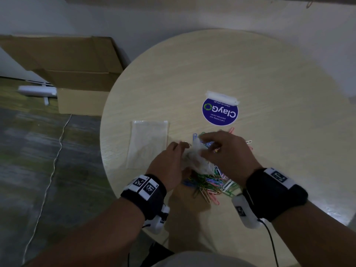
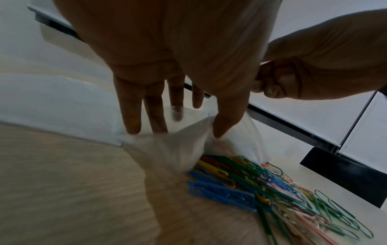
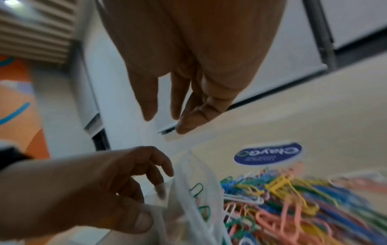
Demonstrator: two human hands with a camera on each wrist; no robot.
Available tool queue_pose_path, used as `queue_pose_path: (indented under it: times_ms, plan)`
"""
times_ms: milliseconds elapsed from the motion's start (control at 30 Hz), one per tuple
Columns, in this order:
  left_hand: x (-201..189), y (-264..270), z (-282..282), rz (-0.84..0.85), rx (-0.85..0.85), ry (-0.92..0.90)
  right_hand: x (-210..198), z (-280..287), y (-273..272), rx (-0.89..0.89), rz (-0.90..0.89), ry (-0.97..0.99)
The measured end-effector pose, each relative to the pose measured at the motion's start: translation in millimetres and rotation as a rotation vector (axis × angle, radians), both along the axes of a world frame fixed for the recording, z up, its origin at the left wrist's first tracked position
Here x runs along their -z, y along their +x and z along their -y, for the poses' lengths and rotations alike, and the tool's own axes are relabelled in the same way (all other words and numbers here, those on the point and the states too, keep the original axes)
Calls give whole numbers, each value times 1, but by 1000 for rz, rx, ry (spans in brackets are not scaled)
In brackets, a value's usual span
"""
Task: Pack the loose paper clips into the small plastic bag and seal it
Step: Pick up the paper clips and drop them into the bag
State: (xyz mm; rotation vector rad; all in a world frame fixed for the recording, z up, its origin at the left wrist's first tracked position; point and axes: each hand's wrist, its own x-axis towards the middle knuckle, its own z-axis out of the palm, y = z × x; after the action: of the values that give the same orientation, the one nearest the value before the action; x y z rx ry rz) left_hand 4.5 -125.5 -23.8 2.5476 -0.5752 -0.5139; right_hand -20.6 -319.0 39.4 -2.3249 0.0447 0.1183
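Over the round table (image 1: 250, 70), both hands meet on a crumpled clear bag (image 1: 196, 158), held above a heap of coloured clips (image 1: 210, 184). The left hand (image 1: 167, 166) grips the bag's near edge; the right-wrist view shows what the head view hides, the thumb (image 3: 142, 220) pressed against the film with a fingertip behind it, and a couple of green clips already inside the bag. The right hand (image 1: 229, 151) reaches over the bag's top. From the head view its fingers look bent toward the film, while its own wrist camera shows them long and nearly straight with nothing between them; the left-wrist view shows them curled by the bag's edge, so I cannot tell whether it really pinches the plastic. Only the head view shows a second flat bag (image 1: 148, 143) lying to the left, a blue sticker (image 1: 219, 112) beyond the clips, and a cardboard box (image 1: 77, 78) on the floor.
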Motion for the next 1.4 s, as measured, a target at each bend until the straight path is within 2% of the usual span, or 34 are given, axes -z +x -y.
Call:
queue_pose_path:
  times_ms: [67,200,433,600,667,733,800,867,933,1033,1133,1167,1300,1333,1400]
  plan:
    - [-2,-1,0,-4,-19,-11,7,5,-1,124,-56,15]
    - [0,-1,0,-7,-58,-57,29,8,-6,128,-262,-28]
    - [-1,-1,-6,2,-67,-140,38,7,-5,136,-329,42]
    - [-23,1,-3,187,-143,-210,27,1,-1,236,-335,337]
    - [-30,4,4,109,-142,-168,18,-5,0,255,-361,444]
    - [-32,9,8,-34,-159,-108,12,-5,1,269,-336,393]
    - [-36,13,4,-145,-221,-123,10,-2,1,288,-255,216]
    - [-43,15,-1,-182,-285,-170,9,2,1,272,-175,66]
    - [-48,14,-5,-181,-326,-207,9,2,2,183,-155,-39]
    - [-46,7,-3,-132,-292,-175,13,-4,1,120,-209,0]
    - [-35,7,-3,-106,-235,-304,14,-3,3,193,-193,79]
    - [-27,9,-4,-120,-184,-267,14,-2,3,208,-183,94]
    - [1,15,-5,-86,41,131,12,-2,6,172,-175,197]
    - [5,14,-4,-75,44,171,12,0,6,145,-197,232]
    - [7,14,-4,-62,5,131,11,13,0,146,-248,311]
